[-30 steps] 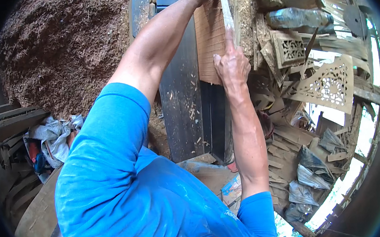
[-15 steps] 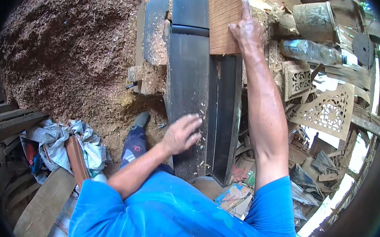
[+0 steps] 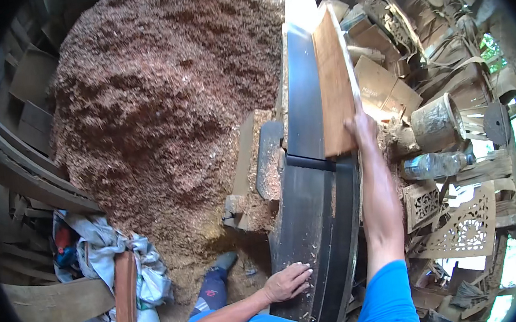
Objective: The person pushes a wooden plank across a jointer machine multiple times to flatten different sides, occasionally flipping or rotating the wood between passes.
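Observation:
A wide reddish-brown wooden board (image 3: 332,87) stands on its edge along the right side of a long dark metal planer bed (image 3: 301,90). My right hand (image 3: 362,128), arm stretched forward, grips the board near its close end, thumb on the face turned to me; its other fingers are partly hidden. The near section of the bed (image 3: 299,212) is dusted with shavings toward my body. Over that section lies my left hand (image 3: 287,282), fingers outstretched and holding nothing; whether it presses on the metal is hard to tell.
A big heap of brown shavings (image 3: 154,96) rises left of the machine. A dirty bucket (image 3: 437,124), a clear plastic bottle (image 3: 433,165) and carved fretwork panels (image 3: 460,226) crowd the right. Plastic sacks (image 3: 102,242) and a wooden plank (image 3: 126,301) stand at lower left.
My view has tilted up, showing more of the heap and the board's far end. My right hand remains on the board, and my left hand has come down toward the near bed.

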A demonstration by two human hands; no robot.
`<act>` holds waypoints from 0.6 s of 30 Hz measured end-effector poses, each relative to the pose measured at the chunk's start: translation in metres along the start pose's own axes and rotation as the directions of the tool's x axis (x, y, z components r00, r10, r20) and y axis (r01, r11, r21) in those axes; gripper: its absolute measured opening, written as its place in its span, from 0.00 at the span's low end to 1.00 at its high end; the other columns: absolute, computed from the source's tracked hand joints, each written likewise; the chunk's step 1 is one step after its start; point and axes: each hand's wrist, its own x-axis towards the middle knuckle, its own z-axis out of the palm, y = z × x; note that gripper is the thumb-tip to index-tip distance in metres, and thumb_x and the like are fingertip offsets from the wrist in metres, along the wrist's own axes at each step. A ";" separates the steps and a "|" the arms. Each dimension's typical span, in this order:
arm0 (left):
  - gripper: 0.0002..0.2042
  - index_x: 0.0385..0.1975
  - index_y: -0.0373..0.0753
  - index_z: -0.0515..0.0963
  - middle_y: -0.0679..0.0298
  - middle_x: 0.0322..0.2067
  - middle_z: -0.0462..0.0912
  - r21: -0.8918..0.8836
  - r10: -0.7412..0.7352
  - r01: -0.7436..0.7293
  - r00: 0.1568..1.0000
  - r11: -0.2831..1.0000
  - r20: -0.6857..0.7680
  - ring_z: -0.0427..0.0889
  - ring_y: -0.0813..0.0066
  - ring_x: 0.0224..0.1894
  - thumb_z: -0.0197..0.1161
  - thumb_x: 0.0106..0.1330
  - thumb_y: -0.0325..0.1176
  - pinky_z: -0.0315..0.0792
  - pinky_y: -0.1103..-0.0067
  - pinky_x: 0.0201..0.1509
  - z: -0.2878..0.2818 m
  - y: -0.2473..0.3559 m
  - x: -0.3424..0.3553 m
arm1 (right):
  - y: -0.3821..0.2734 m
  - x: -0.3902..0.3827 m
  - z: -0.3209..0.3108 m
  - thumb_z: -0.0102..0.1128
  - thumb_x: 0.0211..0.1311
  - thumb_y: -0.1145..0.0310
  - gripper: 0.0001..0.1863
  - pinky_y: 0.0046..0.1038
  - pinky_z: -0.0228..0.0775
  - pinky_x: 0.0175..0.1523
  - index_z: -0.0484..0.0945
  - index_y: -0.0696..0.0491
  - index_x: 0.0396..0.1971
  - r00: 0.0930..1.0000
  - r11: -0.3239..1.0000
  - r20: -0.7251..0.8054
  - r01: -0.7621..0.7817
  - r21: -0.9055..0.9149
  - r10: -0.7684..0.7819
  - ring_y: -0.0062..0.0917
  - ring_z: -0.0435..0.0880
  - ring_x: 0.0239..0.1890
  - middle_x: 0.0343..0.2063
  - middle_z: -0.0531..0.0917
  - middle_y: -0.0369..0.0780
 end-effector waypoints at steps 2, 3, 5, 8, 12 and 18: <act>0.26 0.62 0.32 0.69 0.47 0.62 0.71 -0.026 -0.039 0.038 0.998 0.999 -0.044 0.74 0.50 0.62 0.66 0.65 0.34 0.71 0.65 0.67 -0.008 0.003 0.007 | 0.005 -0.057 0.002 0.58 0.53 0.67 0.46 0.51 0.78 0.41 0.54 0.37 0.75 0.997 0.998 -0.056 0.047 0.043 -0.045 0.53 0.84 0.36 0.33 0.84 0.55; 0.27 0.63 0.31 0.68 0.46 0.63 0.70 -0.034 -0.071 0.068 0.994 0.997 -0.085 0.72 0.49 0.64 0.65 0.66 0.34 0.69 0.65 0.68 -0.014 0.000 0.016 | -0.002 -0.096 -0.008 0.60 0.52 0.69 0.46 0.48 0.79 0.41 0.55 0.43 0.74 0.998 0.997 -0.049 0.043 0.057 -0.040 0.52 0.84 0.38 0.35 0.83 0.58; 0.27 0.65 0.28 0.65 0.43 0.65 0.67 -0.078 -0.114 0.102 0.980 0.992 -0.162 0.68 0.46 0.67 0.62 0.68 0.33 0.65 0.64 0.71 -0.016 0.001 0.037 | 0.026 -0.180 -0.003 0.62 0.51 0.68 0.47 0.46 0.80 0.38 0.54 0.49 0.74 0.972 0.986 -0.178 0.162 0.032 -0.154 0.52 0.84 0.36 0.41 0.82 0.57; 0.29 0.68 0.25 0.59 0.39 0.68 0.61 -0.145 -0.204 0.171 0.943 0.975 -0.262 0.61 0.43 0.72 0.57 0.72 0.34 0.58 0.63 0.75 0.012 -0.014 0.086 | 0.035 -0.328 -0.046 0.69 0.52 0.66 0.52 0.49 0.77 0.41 0.49 0.44 0.77 0.991 0.997 0.115 -0.067 0.030 0.063 0.52 0.83 0.35 0.39 0.79 0.54; 0.29 0.70 0.22 0.54 0.35 0.71 0.53 -0.229 -0.279 0.218 0.918 0.949 -0.283 0.53 0.40 0.75 0.51 0.76 0.35 0.52 0.61 0.78 0.055 -0.027 0.108 | 0.055 -0.516 -0.079 0.70 0.49 0.70 0.53 0.49 0.77 0.41 0.51 0.40 0.76 0.956 0.973 0.218 -0.219 0.076 0.198 0.52 0.82 0.36 0.42 0.76 0.49; 0.33 0.72 0.22 0.47 0.33 0.73 0.45 -0.278 -0.269 0.216 0.948 0.936 -0.172 0.44 0.39 0.77 0.50 0.76 0.38 0.42 0.60 0.80 0.114 0.038 0.025 | 0.076 -0.655 -0.097 0.72 0.53 0.55 0.45 0.49 0.70 0.58 0.62 0.49 0.71 0.977 0.982 0.108 -0.189 0.028 0.185 0.50 0.75 0.56 0.60 0.71 0.50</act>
